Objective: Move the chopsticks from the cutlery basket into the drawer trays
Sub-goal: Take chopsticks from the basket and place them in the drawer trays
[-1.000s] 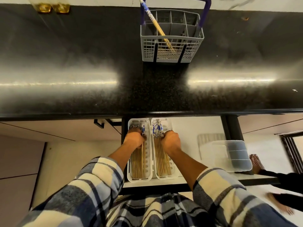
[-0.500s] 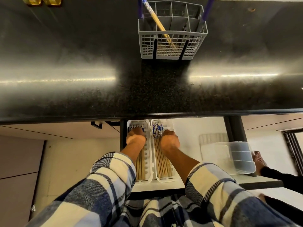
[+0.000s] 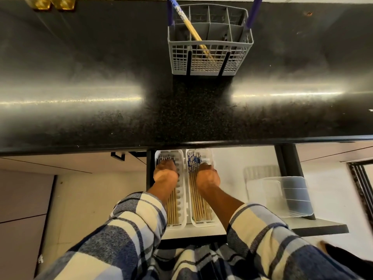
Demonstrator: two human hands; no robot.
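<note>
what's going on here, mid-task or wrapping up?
Mid-task. A person in a plaid shirt has both hands down in an open drawer under the black countertop. The left hand is in the left white plastic tray and the right hand in the right white plastic tray, each over a row of wooden chopsticks. Whether the fingers grip any is hidden. One chopstick with a blue-patterned end leans in the grey cutlery basket on the counter, not yet moved.
</note>
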